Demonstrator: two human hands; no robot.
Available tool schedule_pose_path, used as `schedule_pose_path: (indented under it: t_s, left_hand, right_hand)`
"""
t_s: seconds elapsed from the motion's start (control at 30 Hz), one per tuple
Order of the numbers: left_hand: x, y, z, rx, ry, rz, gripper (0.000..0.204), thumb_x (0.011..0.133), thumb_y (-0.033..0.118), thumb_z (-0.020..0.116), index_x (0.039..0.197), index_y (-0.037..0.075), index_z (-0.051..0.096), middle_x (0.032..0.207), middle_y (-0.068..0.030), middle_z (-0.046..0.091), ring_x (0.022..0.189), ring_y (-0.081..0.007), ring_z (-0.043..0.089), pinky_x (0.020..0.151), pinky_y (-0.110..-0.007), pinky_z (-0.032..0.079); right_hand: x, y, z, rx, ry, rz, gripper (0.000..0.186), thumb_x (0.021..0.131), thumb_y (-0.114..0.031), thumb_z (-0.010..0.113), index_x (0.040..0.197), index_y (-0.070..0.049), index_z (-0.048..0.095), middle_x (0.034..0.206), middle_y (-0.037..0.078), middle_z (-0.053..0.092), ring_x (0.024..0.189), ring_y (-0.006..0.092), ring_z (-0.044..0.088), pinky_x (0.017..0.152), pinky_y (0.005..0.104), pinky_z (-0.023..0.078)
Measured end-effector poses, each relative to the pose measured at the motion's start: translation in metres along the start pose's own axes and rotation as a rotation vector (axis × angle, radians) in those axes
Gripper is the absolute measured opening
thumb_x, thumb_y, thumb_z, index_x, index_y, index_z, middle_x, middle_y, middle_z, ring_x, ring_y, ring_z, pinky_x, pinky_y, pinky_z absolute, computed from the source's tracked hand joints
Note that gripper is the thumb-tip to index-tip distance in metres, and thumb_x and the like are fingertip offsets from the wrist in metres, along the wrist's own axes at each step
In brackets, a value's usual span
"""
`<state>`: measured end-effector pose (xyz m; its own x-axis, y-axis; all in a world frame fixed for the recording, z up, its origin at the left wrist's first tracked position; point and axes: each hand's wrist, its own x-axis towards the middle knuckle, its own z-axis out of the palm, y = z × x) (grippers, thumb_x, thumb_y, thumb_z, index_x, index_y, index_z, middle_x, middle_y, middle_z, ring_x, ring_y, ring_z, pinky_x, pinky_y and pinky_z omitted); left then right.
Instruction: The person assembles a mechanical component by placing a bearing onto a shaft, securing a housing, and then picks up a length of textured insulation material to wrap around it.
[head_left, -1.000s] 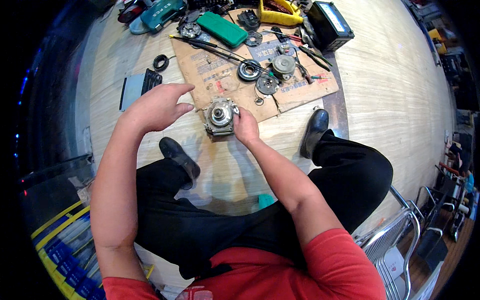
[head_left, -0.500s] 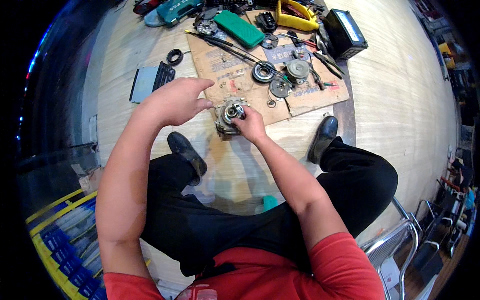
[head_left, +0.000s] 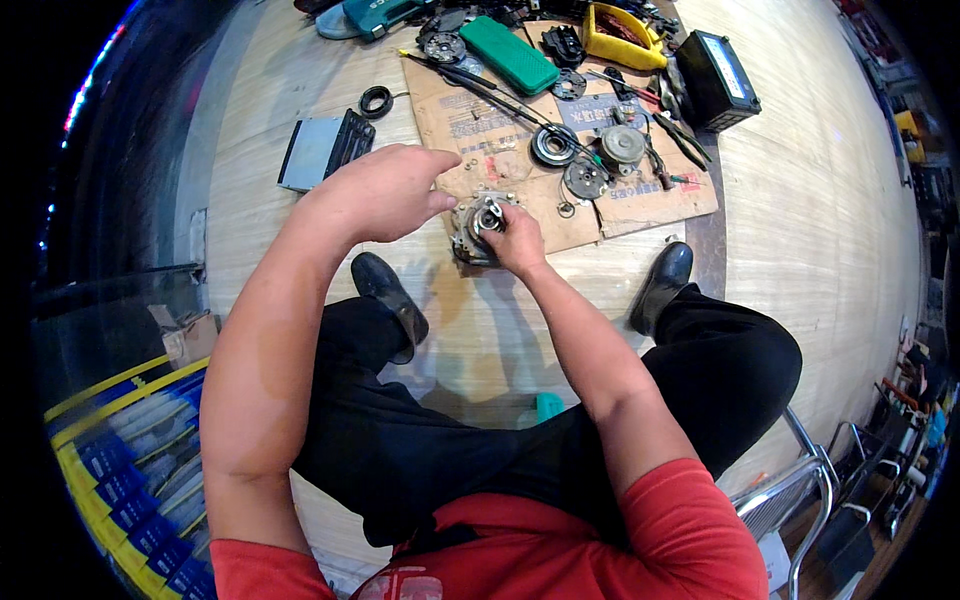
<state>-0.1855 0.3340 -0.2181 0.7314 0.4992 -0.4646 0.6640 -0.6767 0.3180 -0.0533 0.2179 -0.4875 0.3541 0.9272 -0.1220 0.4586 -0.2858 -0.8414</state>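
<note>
At the far left of the frame, lower down, a stack of blue and yellow plastic crates (head_left: 130, 440) sits at the rim. Upper left of centre, a flat grey metal box with a black ribbed end (head_left: 322, 150) lies on the pale wooden floor (head_left: 820, 200), with a small black rubber ring (head_left: 377, 100) just above and to its right.

The left hand (head_left: 385, 195) comes in left of centre, loosely curled, fingers pointing right. Its fingertips reach the left edge of the round grey metal motor-like assembly (head_left: 475, 228); whether they press on it or only hover cannot be told. It holds nothing.

The assembly stands at the centre of the upper half, on the near edge of a flat sheet of brown cardboard (head_left: 520, 130). The right hand (head_left: 515, 240) is on its right side, fingers pinched narrow on the small hub at its top.

Below, two black shoes (head_left: 390, 300) flank the work area.

On the cardboard, right of the assembly, lie a black ringed pulley (head_left: 553, 145), a grey toothed disc (head_left: 585, 180) and a round silver part (head_left: 622, 147). Above them sits a long green plastic case (head_left: 521, 55). Further right are a yellow plastic tray (head_left: 620, 35) and a black rectangular box (head_left: 717, 80). At the lower right, a chrome tubular frame (head_left: 800, 490) shows.
</note>
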Motion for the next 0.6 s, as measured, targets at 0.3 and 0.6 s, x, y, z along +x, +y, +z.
schedule_pose_path:
  t_s: [0.3, 0.6]
  left_hand:
    - [0.003, 0.004, 0.001, 0.019, -0.019, -0.034, 0.049, 0.090, 0.026, 0.064, 0.131, 0.003, 0.053, 0.120, -0.0224, 0.062, 0.112, -0.0379, 0.058, 0.097, -0.043, 0.046]
    - [0.002, 0.000, 0.001, 0.025, -0.023, -0.046, 0.049, 0.091, 0.027, 0.063, 0.132, 0.003, 0.052, 0.122, -0.0222, 0.061, 0.114, -0.0383, 0.056, 0.098, -0.043, 0.045]
  right_hand:
    - [0.008, 0.010, -0.006, -0.009, -0.140, -0.052, 0.042, 0.074, -0.016, 0.075, 0.113, -0.007, 0.065, 0.104, 0.017, 0.066, 0.098, 0.0354, 0.062, 0.086, 0.0426, 0.050]
    - [0.011, 0.033, -0.036, 0.233, 0.028, 0.209, 0.031, 0.082, -0.027, 0.073, 0.095, 0.001, 0.069, 0.082, 0.022, 0.068, 0.076, 0.0376, 0.066, 0.072, 0.0424, 0.052]
